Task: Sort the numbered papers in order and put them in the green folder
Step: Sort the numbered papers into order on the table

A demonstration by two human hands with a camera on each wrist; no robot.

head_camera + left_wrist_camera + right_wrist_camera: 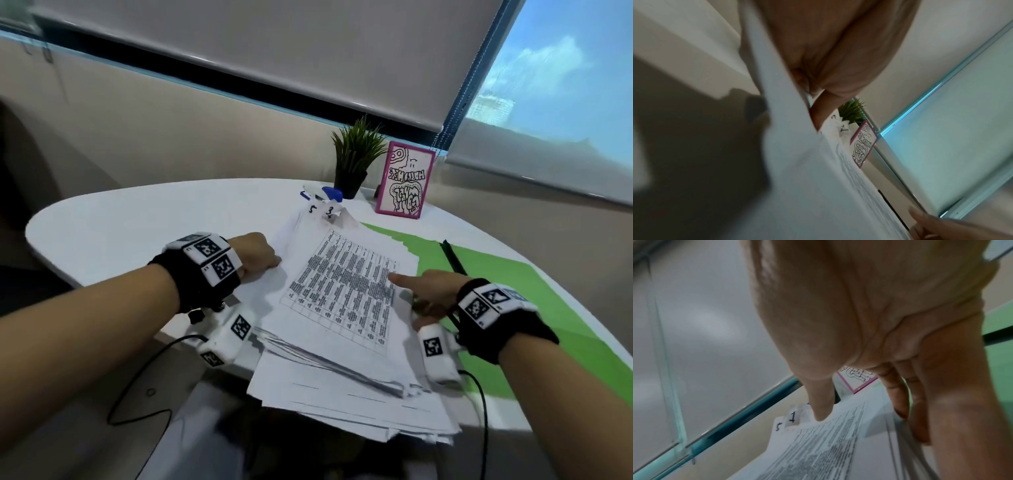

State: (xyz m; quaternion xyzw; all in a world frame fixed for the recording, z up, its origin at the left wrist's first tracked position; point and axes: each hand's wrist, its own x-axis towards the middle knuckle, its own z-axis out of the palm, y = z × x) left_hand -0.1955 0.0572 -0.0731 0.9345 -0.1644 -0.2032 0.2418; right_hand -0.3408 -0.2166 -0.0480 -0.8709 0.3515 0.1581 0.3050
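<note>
White counter [137,219] carries the papers [342,308], clasped at both edges by left hand [255,255] and right hand [423,291], probably for squaring; green folder [534,291] lies open alongside to receive them.

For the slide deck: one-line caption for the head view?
Both hands, left hand and right hand, hold a stack of numbered papers over the open green folder on a white table.

papers [342,308]: white printed stack, fanned, overhanging table's near edge; tabs marked 5, 3 at far end
folder [534,294]: green, flat, right of stack
</note>
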